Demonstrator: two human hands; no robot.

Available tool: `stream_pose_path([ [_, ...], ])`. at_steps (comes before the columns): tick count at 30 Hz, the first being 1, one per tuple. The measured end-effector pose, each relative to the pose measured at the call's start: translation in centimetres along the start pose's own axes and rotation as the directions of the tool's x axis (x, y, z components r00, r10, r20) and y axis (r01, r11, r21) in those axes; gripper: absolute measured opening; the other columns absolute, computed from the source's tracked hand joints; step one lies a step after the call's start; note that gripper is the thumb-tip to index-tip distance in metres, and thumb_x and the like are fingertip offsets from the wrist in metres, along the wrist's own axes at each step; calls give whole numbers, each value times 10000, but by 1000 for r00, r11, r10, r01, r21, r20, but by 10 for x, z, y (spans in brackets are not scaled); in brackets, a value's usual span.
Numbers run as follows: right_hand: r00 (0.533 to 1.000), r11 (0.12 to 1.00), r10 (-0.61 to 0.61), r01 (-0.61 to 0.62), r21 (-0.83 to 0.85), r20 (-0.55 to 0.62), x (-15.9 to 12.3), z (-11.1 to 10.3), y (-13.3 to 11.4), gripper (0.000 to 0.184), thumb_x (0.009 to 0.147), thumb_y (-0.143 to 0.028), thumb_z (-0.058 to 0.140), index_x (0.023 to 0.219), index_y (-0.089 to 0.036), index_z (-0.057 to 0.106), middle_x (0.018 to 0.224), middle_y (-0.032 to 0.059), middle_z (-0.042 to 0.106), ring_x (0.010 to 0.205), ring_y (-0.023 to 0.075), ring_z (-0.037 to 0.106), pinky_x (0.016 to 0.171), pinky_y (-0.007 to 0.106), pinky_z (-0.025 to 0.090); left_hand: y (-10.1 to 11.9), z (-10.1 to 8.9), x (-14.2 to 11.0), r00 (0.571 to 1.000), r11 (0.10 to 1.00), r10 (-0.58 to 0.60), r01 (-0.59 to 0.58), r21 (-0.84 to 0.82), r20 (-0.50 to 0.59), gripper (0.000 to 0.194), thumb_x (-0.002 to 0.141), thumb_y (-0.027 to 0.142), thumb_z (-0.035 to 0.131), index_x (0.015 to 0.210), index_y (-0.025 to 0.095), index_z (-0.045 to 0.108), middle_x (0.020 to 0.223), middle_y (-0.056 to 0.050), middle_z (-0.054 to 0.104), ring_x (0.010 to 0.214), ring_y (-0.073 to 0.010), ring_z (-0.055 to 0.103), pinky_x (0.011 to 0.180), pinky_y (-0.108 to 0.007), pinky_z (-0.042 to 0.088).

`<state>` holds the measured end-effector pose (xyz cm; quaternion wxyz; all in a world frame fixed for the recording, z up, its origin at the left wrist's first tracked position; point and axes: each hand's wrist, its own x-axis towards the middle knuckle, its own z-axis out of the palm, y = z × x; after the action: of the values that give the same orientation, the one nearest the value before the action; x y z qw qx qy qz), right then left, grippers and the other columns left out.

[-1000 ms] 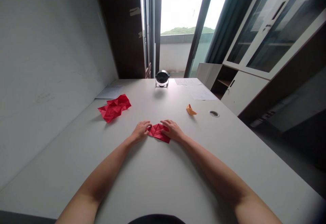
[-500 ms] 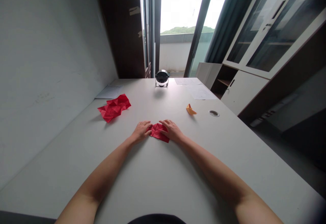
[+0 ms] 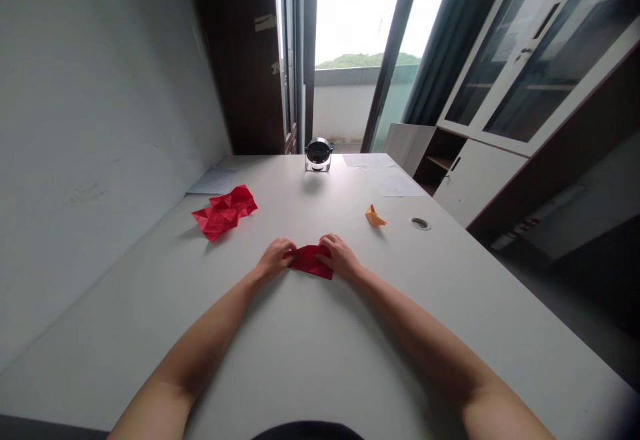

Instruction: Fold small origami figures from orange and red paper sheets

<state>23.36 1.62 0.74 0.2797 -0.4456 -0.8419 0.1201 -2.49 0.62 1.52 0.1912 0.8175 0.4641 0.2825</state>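
Observation:
A folded piece of red paper [image 3: 309, 261] lies between my hands at the middle of the white table, its near side tilted up and shaded dark. My left hand [image 3: 277, 257] pinches its left end between thumb and fingers. At the right end, my right hand [image 3: 342, 256] grips it, with the thumb in front and the fingers curled behind the top edge. Parts of both ends are hidden by my fingers.
A creased red paper sheet [image 3: 225, 213] rests to the left. Right of my hands sits a small orange folded paper [image 3: 375, 216], beside a round cable hole [image 3: 421, 223]. A round black device on a metal stand [image 3: 318, 153] and white papers [image 3: 397, 182] are at the back.
The red paper has turned from lying flat with creases showing to a tilted, darker face. My left fingers have closed on its end; my right hand has shifted slightly right.

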Motion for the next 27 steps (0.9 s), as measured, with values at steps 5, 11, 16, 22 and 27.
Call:
stream_pose_path([
  [5,990,951,113,-83,297,-87,3,3,7,160,794,-326,633,892,-201,607,1052,59,614,916,190,567,841,342,474,-7,2,0,995,982,-86,75,-176,-57,176,803,211,535,911,205,674,909,-33,681,857,-183,600,805,-316,481],
  [11,957,592,289,-194,782,20,4,-1,-6,287,803,-470,617,884,-198,579,763,-4,625,704,158,571,630,277,481,-13,7,1,970,849,-232,165,-502,-72,194,826,339,588,907,168,632,794,-12,647,719,-138,593,661,-252,485],
  [16,926,412,376,-180,893,13,5,-8,-18,318,748,-476,705,838,-198,579,723,-16,622,643,136,563,580,249,459,-5,5,1,978,714,-209,167,-680,21,301,835,430,624,932,144,620,839,-34,662,731,-139,611,677,-261,508],
  [22,896,327,441,-203,923,41,7,-11,-20,371,721,-510,728,865,-198,586,746,4,647,655,160,595,579,278,498,8,3,-3,972,637,-155,235,-734,176,414,788,483,690,983,119,664,910,-82,693,789,-182,646,713,-296,529],
  [27,909,366,414,-216,905,50,6,-11,-28,351,755,-513,699,867,-197,595,751,9,650,654,156,592,563,263,483,18,6,-4,966,616,-101,248,-748,237,462,772,506,700,1026,121,679,954,-95,706,832,-210,661,739,-316,534],
])
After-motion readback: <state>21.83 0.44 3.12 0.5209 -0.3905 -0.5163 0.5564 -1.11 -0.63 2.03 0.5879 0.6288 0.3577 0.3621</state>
